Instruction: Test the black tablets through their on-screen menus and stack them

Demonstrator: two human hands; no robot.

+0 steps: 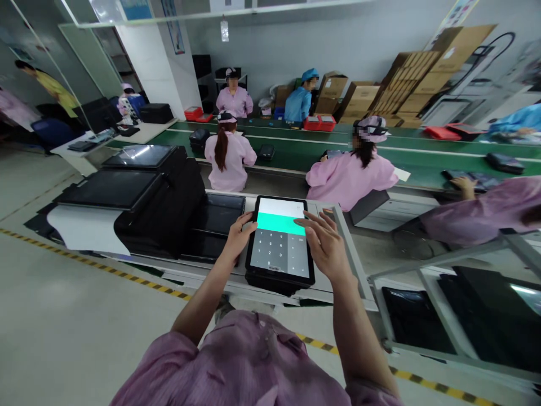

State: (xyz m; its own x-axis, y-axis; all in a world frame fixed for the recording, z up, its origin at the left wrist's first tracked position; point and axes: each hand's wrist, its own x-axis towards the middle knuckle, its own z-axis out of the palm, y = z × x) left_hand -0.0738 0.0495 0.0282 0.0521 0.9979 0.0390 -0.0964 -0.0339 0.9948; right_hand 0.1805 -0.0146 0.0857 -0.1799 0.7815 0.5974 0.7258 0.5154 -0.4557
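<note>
A black tablet (279,248) stands tilted on the white workbench (338,237) in front of me, its screen lit with a white and teal band above a grey number keypad. My left hand (240,234) grips the tablet's left edge. My right hand (323,242) hovers over the screen's right side, fingers spread, fingertips near the teal band. Whether they touch the glass is unclear.
Stacked black touchscreen terminals (139,197) fill the bench to my left. Dark screens lie in a metal-framed rack (426,282) at right. Beyond, seated workers in pink coats (350,175) face a green conveyor (422,158); cardboard boxes (406,84) are piled at the back wall.
</note>
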